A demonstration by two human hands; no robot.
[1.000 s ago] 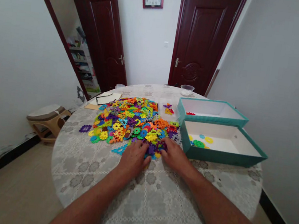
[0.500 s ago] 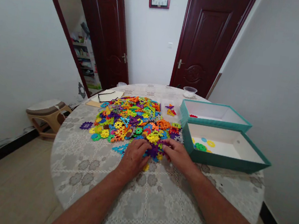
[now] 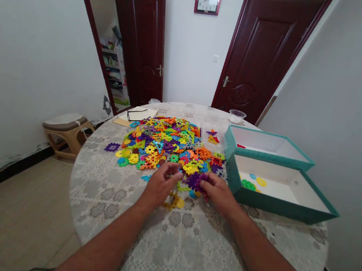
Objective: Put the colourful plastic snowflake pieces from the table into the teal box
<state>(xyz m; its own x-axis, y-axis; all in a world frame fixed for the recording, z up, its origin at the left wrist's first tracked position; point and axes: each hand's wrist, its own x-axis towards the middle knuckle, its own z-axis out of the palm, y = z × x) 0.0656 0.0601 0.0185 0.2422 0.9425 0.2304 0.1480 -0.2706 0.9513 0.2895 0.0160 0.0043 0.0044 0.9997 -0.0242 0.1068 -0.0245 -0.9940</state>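
Note:
My right hand (image 3: pixel 217 192) pinches a purple toothed plastic piece (image 3: pixel 195 181) at the near edge of a heap of colourful interlocking pieces (image 3: pixel 166 144). Just left of it is my left hand (image 3: pixel 161 182), its thumb and fingers apart with nothing visible between them. Below its fingers lies a yellow piece (image 3: pixel 177 201) on the tablecloth. Part of a light-blue piece (image 3: pixel 146 178) shows beside my left hand. Fingers hide some of the pieces under and between both hands.
Two teal boxes (image 3: pixel 281 211) stand on the right, the nearer holding a few pieces. Behind the heap are a clear tray (image 3: pixel 217 147) with several pieces, and a plastic bowl (image 3: pixel 237 115). Eyeglasses (image 3: pixel 137 114) rest on paper at the back left. A stool (image 3: pixel 65 136) stands left.
My left hand has drawn away from the purple piece and its fingers have spread. The purple piece stays in my right hand. More of the yellow piece shows. The view has turned slightly left.

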